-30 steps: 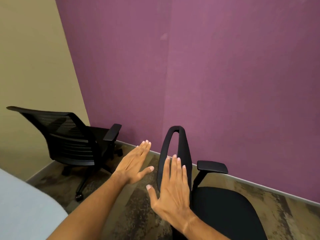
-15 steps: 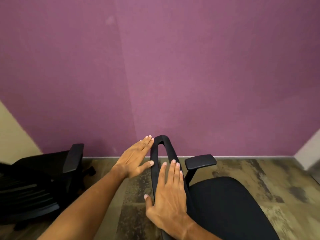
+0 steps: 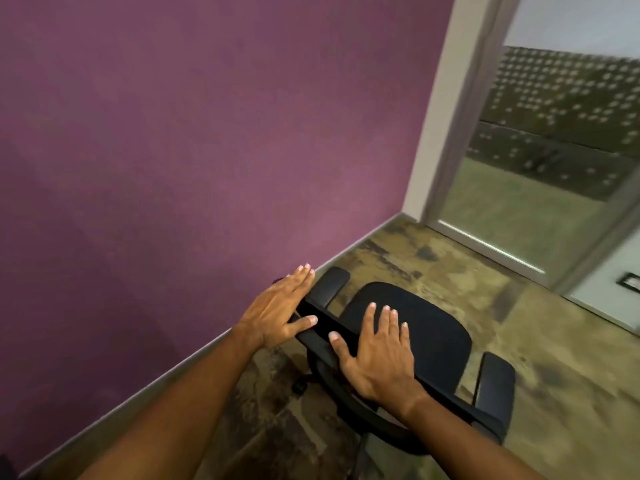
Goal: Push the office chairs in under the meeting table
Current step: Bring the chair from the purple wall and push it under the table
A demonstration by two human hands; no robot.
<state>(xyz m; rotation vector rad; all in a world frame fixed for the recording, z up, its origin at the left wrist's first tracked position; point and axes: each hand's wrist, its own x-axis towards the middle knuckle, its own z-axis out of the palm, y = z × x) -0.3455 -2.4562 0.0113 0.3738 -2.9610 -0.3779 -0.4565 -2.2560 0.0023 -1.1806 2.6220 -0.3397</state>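
A person's right hand lies flat, fingers spread, on the top edge of a black office chair's backrest, clasping nothing; the left hand, equally flat and unclenched, rests on the same edge nearer the purple wall. The edge runs from that wall back toward the person's right. Beyond the hands lie the chair's seat and a glass door. No meeting table is in view, so the chair likely needs turning before any push.
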